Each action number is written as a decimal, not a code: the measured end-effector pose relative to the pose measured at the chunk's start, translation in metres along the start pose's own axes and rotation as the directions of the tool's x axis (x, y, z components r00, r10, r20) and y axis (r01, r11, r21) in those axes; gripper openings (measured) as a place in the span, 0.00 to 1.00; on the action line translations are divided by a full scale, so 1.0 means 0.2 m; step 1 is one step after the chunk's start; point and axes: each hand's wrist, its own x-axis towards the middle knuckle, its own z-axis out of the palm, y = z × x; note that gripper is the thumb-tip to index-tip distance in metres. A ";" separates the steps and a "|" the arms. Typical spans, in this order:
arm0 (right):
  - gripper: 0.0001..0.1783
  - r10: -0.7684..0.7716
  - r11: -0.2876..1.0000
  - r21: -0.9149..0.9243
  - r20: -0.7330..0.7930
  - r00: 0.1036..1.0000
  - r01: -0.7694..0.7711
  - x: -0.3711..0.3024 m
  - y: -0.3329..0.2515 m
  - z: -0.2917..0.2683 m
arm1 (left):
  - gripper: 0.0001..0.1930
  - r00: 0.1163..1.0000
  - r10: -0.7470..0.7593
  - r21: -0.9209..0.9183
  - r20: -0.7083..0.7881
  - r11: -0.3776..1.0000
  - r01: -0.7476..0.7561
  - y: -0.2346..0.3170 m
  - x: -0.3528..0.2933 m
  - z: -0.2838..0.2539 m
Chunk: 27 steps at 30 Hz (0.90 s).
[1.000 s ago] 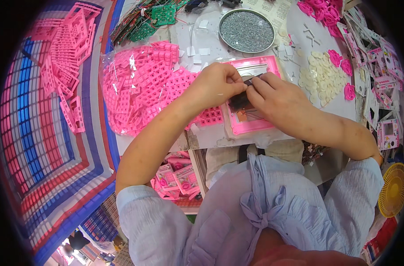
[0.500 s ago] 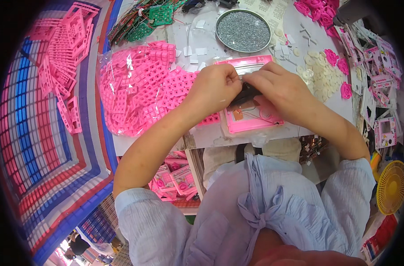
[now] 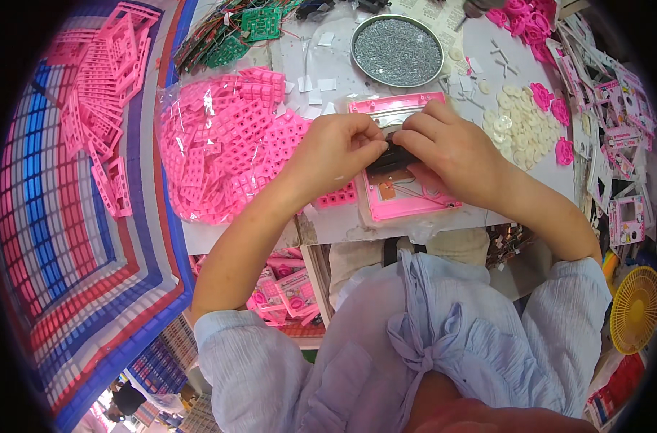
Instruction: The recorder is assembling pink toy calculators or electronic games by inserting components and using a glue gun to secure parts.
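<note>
A pink plastic case [image 3: 408, 211], open side up, lies on the worktable in front of me. Inside it are a silvery strip, a small orange-brown board [image 3: 387, 189] and thin wires. Across its middle sits a black part [image 3: 387, 160] whose kind I cannot tell. My left hand [image 3: 337, 148] pinches thumb and forefinger together at the left end of this part; what lies between the fingertips is hidden. From the right, my right hand [image 3: 455, 151] bends its fingers over the black part and grips it, covering the case's right side.
Left of the case, a clear bag spills pink button pieces [image 3: 227, 144]. Behind stands a round tin of small screws [image 3: 397, 50], near green circuit boards [image 3: 261, 24]. White discs [image 3: 519, 126] and pink rosette-shaped parts [image 3: 541, 95] lie at right. A yellow basket [image 3: 636, 310] is lower right.
My left hand has shifted slightly left and down, its fingertips now lower on the black part. The right fingers have spread over it, and more of the silvery strip shows.
</note>
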 end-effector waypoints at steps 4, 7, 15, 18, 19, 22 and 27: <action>0.22 -0.031 0.999 -0.018 -0.010 0.999 0.031 0.01 0.00 0.01 | 0.07 0.996 0.093 0.070 -0.013 0.993 -0.092 0.00 0.00 0.00; 0.22 -0.027 0.999 -0.024 -0.024 0.999 0.027 0.01 0.00 0.02 | 0.07 0.992 0.125 0.116 -0.035 0.986 -0.120 0.01 0.00 0.00; 0.27 -0.013 1.000 -0.013 -0.010 1.000 0.013 0.02 0.00 0.01 | 0.08 0.982 0.188 0.051 -0.010 0.981 -0.187 -0.06 0.01 -0.01; 0.27 -0.006 1.000 -0.014 -0.003 1.000 0.006 0.02 0.00 0.01 | 0.08 0.994 0.107 0.029 0.027 0.994 -0.108 -0.04 0.03 -0.02; 0.27 -0.004 1.000 -0.011 -0.001 1.000 0.004 0.02 0.00 0.01 | 0.08 0.996 0.076 0.039 0.036 0.996 -0.077 -0.03 0.03 -0.02; 0.27 0.007 1.000 0.022 0.004 1.000 -0.007 0.03 0.00 0.01 | 0.08 0.999 0.013 -0.010 0.035 1.000 -0.013 -0.02 0.03 -0.02; 0.26 0.003 1.000 0.028 -0.007 1.000 -0.003 0.03 0.01 0.01 | 0.06 0.981 0.191 0.039 0.019 0.981 -0.192 -0.05 0.02 -0.02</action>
